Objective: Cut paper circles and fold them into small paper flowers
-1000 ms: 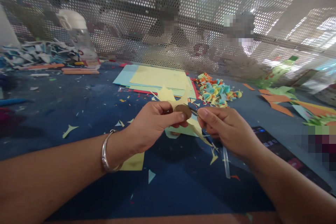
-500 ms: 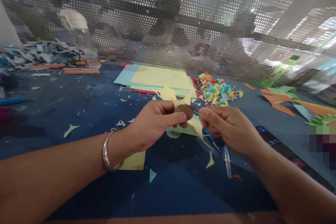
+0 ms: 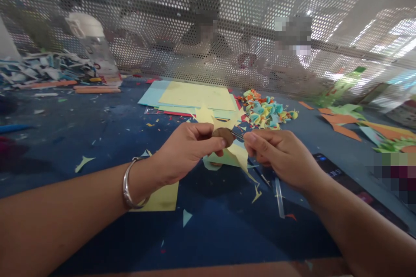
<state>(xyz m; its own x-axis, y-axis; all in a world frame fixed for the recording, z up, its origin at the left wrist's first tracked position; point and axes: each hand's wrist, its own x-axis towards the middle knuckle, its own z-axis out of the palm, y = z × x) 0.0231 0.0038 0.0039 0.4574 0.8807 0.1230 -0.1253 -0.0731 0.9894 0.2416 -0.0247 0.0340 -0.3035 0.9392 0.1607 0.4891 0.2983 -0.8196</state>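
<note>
In the head view, my left hand [image 3: 191,143] pinches a round brown disc [image 3: 223,136] together with a cut-up piece of pale yellow paper [image 3: 205,113], thumb on the disc's face. My right hand [image 3: 276,149] is closed on a thin dark metal tool [image 3: 238,135], whose tip meets the right edge of the disc and paper. The tool's handle is hidden in my fingers, so I cannot tell its exact kind. A narrow yellow strip [image 3: 248,172] dangles from the paper below the tool.
Stacked coloured paper [image 3: 195,95] lies at the back, beside a heap of small folded paper pieces [image 3: 264,110]. A water bottle [image 3: 97,47] stands back left near white and blue scraps [image 3: 48,67]. A phone [image 3: 354,190] lies beneath my right forearm. A perforated metal screen [image 3: 146,21] rises behind.
Both hands stay close together, with the whole view shifted slightly. The disc and paper have tilted a little, and the dangling yellow strip has turned so its end looks thinner.
</note>
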